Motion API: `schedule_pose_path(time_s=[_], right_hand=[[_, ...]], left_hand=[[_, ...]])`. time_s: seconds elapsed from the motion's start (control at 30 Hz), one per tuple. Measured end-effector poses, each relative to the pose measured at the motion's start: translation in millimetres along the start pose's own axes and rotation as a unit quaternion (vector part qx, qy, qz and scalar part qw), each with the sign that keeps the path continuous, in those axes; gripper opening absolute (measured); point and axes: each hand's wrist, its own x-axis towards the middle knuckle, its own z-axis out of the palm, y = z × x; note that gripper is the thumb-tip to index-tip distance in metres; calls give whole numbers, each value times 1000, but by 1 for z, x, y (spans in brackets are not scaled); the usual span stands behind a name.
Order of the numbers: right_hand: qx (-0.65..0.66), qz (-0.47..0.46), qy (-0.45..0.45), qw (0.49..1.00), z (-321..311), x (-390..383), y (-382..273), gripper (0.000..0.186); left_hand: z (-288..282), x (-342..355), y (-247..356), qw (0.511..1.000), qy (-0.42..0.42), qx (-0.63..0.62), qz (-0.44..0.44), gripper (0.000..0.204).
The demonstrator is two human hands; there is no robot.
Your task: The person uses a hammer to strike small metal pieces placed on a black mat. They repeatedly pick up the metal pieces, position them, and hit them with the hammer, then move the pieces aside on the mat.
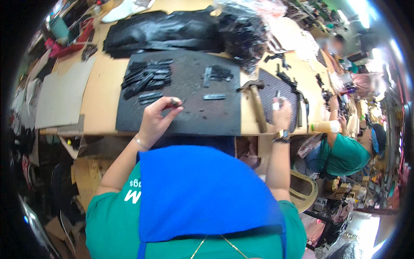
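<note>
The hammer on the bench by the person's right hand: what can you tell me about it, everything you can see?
The hammer has a dark metal head and a long, pale brown handle that looks like wood. It lies flat on the tan workbench, head away from the person, handle running back toward the near edge. It sits between the black work mat and a smaller dark textured pad, its head seeming to overlap the mat's corner. Neither hand touches it; the right hand is just beside the handle.

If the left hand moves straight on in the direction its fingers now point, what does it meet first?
Probably the single black strip lying on the dark mat. The left hand pinches a small dark piece and points up-right; depth is unclear.
</note>
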Motion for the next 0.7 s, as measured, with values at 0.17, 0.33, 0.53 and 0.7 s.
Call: schedule_pose_path(time_s=[0.17,0.33,0.53,0.7], right_hand=[[-85,64,-105,989,10,31,57,38],[-41,77,-89,992,12,36,61,34],[721,68,-64,687,-35,20,-83,31],[690,-112,-192,689,-71,-32,-218,21]], left_hand=[[-4,-13,-11,999,5,5,-37,13],[-13,-18,-11,978,-1,206,19,16],[-8,-24,-19,961,22,271,37,20],[-6,-22,-21,957,13,287,51,20]])
